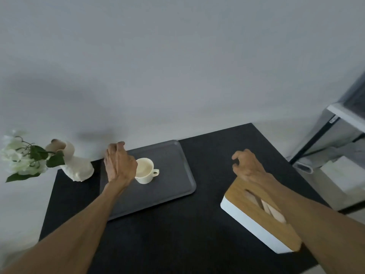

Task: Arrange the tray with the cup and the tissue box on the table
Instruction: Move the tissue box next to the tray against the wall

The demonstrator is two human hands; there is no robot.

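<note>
our left hand (120,164) has its fingers loosely curled and a little apart, holding nothing; it hovers over the left part of the tray, just beside the cup (145,171), and it hides the left side of the cup's rim. we cannot tell if it touches the cup. our right hand (246,165) also has the fingers bent inward, thumb and first finger near each other, with nothing between them; it hangs above the far end of the tissue box (260,216).

the cream cup stands upright on the grey tray (169,186), in its far left part, handle to the right. the tray lies on the black table (207,161) near the far edge, at the wall, slightly turned. the tissue box, white with a wooden lid, lies near the right edge of the table, well apart from the tray, and our right forearm crosses over it. a white vase (77,167) with flowers (21,157) stands at the far left corner, tilted.
</note>
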